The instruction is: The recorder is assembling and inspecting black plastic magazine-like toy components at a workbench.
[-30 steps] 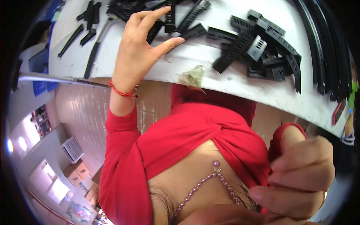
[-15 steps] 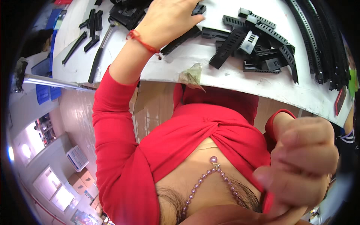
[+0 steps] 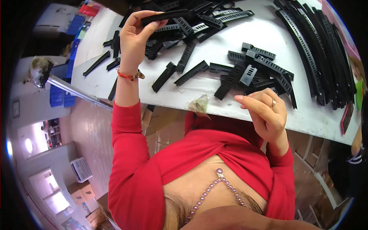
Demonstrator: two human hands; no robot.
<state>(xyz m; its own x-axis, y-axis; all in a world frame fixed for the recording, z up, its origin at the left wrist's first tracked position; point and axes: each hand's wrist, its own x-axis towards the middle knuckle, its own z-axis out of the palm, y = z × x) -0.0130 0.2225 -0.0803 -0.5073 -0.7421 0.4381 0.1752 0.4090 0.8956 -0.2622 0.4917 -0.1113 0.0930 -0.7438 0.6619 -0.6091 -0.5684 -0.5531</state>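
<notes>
My left hand (image 3: 134, 40) is raised over the left side of the table, thumb and fingers closed on a black plastic strip (image 3: 168, 17). The strip points right, above a heap of similar slotted black pieces (image 3: 184, 27). My right hand (image 3: 270, 111) hovers over the table's front edge, its index finger extended left and the others loosely bent. Nothing shows in it, though its palm is partly hidden. Just beyond it is a smaller pile of slotted black pieces (image 3: 234, 82). Several separate pieces, one short black strip (image 3: 164, 76) among them, lie between the two piles.
Long curved black slotted strips (image 3: 314, 53) lie bundled along the right of the white table (image 3: 161, 97). A red-and-black object (image 3: 347, 118) rests at the right edge. A crumpled translucent scrap (image 3: 201, 105) hangs at the front edge. A metal bar (image 3: 76, 90) juts out at left.
My left hand has moved left from the pieces and now shows a black strip in its grasp. My right hand has gone from the lower right to the table's front edge. The view has shifted.
</notes>
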